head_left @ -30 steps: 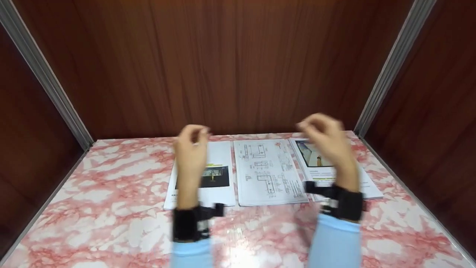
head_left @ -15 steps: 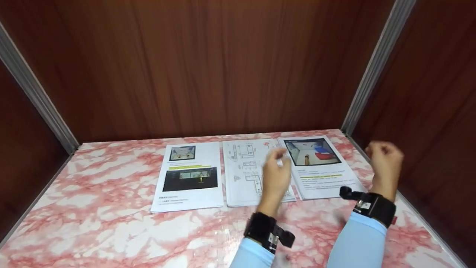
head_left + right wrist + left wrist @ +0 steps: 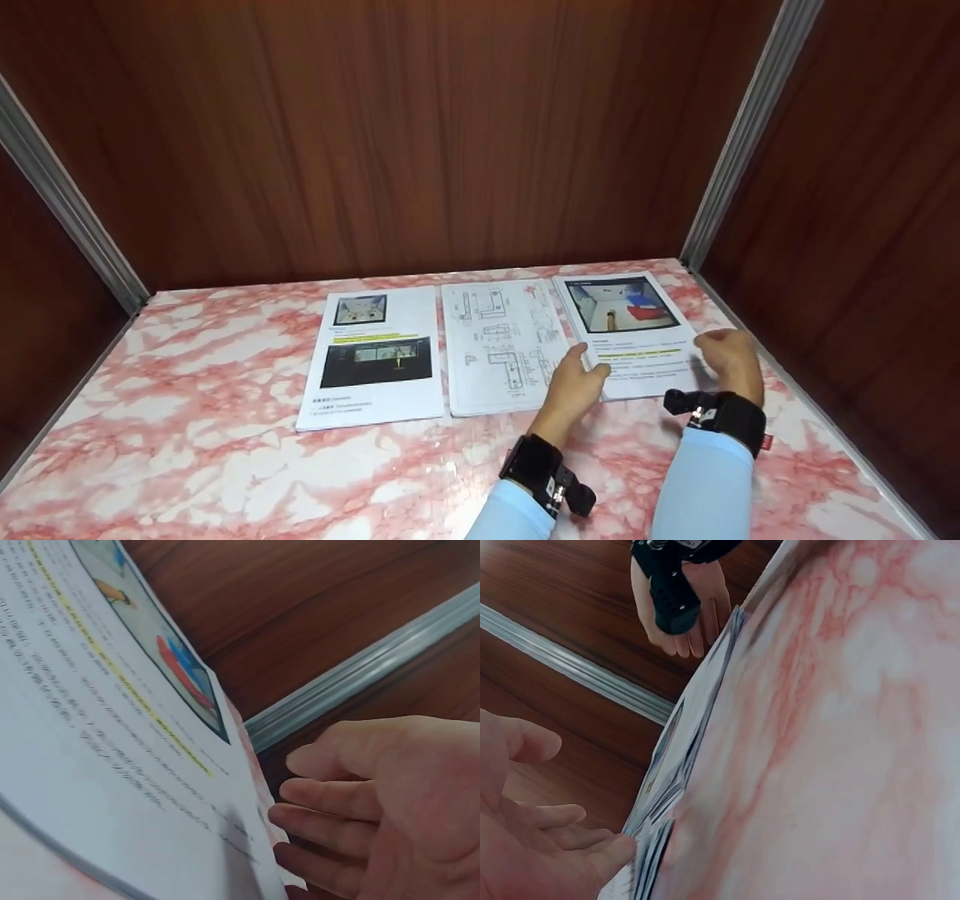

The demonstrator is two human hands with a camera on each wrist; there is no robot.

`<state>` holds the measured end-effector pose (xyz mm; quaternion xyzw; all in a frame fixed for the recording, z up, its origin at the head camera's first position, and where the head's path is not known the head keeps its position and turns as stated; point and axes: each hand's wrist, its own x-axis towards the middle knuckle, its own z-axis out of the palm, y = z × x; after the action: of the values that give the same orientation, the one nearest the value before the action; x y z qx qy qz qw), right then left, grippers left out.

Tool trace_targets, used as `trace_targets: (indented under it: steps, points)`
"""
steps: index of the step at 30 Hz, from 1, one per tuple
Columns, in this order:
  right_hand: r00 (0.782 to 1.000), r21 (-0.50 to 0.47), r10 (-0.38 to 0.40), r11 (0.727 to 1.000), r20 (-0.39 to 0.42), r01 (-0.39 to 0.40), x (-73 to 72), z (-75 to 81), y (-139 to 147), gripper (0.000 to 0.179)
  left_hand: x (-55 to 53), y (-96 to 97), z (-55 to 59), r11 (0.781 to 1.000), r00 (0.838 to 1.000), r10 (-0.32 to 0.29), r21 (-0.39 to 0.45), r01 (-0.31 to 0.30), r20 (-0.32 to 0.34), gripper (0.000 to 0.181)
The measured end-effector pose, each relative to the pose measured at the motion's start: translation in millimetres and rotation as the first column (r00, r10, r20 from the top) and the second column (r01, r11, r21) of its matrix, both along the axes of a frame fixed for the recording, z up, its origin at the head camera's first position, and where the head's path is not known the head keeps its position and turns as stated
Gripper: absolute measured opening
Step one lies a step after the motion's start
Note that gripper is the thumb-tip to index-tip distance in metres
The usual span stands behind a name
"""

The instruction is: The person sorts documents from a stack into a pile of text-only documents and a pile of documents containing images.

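A stack of printed sheets (image 3: 645,379) with a colour photo and a yellow-highlighted line lies at the right of the table. My left hand (image 3: 576,386) is beside its left edge, over the right side of the middle stack of drawing sheets (image 3: 480,390). Thumb and fingers are spread in the left wrist view, and no object is held there. At the opposite edge of the right stack is my right hand (image 3: 733,358). Its relaxed fingers (image 3: 322,829) point at the paper edge in the right wrist view; whether they touch it I cannot tell.
Another stack of printed sheets (image 3: 375,401), with two pictures, lies at the left. All three stacks sit on a red-and-white marbled table (image 3: 225,450). Dark wood panels (image 3: 405,135) enclose the back and sides, with a metal corner post (image 3: 750,135) at the right.
Both hands have moved right from the outer stacks, then come down to either side of the right stack. The left hand's fingers have opened out. The head view has shifted slightly.
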<state>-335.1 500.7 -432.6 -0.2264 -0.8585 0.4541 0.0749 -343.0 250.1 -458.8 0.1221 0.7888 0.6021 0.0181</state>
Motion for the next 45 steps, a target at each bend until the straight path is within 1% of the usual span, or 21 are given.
trace_targets:
  steps: [3,8,11,16,24,29,31,34,36,39,41,43,45]
  points:
    - [0.999,0.007,0.036,0.999,0.036,-0.037,0.8,-1.5,-2.3,0.056,2.3,1.7,-1.5,1.0,0.999,-0.028,-0.009,0.028,0.025,0.058]
    - [0.994,0.05,0.066,0.996,0.086,-0.07,2.7,1.3,-2.2,0.058,4.0,3.2,-3.7,0.997,0.998,-0.06,-0.04,0.061,0.035,0.058]
    - [0.991,0.074,0.077,0.994,0.106,-0.085,3.8,4.0,-0.8,0.06,3.8,3.3,-4.6,0.996,0.997,-0.067,-0.05,0.069,0.04,0.058]
    - [0.992,0.071,0.079,0.994,0.101,-0.087,6.1,5.9,0.4,0.059,3.5,3.9,-5.2,0.995,0.996,-0.077,-0.06,0.08,0.043,0.058]
    - [0.994,0.085,0.076,0.993,0.085,-0.083,6.3,6.7,0.4,0.058,4.6,3.3,-3.5,0.991,0.995,-0.1,-0.088,0.102,0.028,0.06]
    - [0.998,0.049,0.043,0.998,0.038,-0.044,6.6,9.3,2.7,0.057,6.5,2.4,1.9,0.991,0.994,-0.106,-0.08,0.109,0.032,0.058]
    - [1.0,0.041,0.017,0.999,0.014,-0.017,7.5,10.8,2.8,0.057,6.3,2.6,3.8,0.993,0.994,-0.106,-0.058,0.107,0.017,0.056]
    - [1.0,0.035,-0.003,0.999,-0.016,0.003,8.5,11.3,2.7,0.055,5.8,2.0,5.3,0.996,0.996,-0.087,-0.013,0.086,-0.024,0.05]
    - [1.0,0.027,-0.008,1.0,-0.014,0.009,9.2,10.7,2.3,0.054,5.3,1.1,5.6,0.998,0.998,-0.053,0.018,0.054,-0.041,0.047]
    - [1.0,0.028,0.001,1.0,0.016,-0.001,10.5,9.4,2.4,0.053,5.3,-0.3,5.2,0.997,1.0,0.004,0.083,-0.005,0.006,0.042]
    - [0.999,0.03,0.016,0.999,0.052,-0.018,11.0,9.7,2.8,0.055,5.1,-1.0,5.0,0.989,0.997,0.03,0.144,-0.039,0.067,0.041]
    - [0.995,0.038,0.051,0.998,0.091,-0.054,10.8,10.6,3.8,0.059,4.6,-2.0,4.8,0.98,0.991,0.049,0.188,-0.072,0.125,0.039]
    - [0.985,0.043,0.099,0.993,0.141,-0.106,10.2,12.1,4.0,0.064,3.7,-3.7,4.7,0.977,0.987,0.074,0.189,-0.101,0.145,0.037]
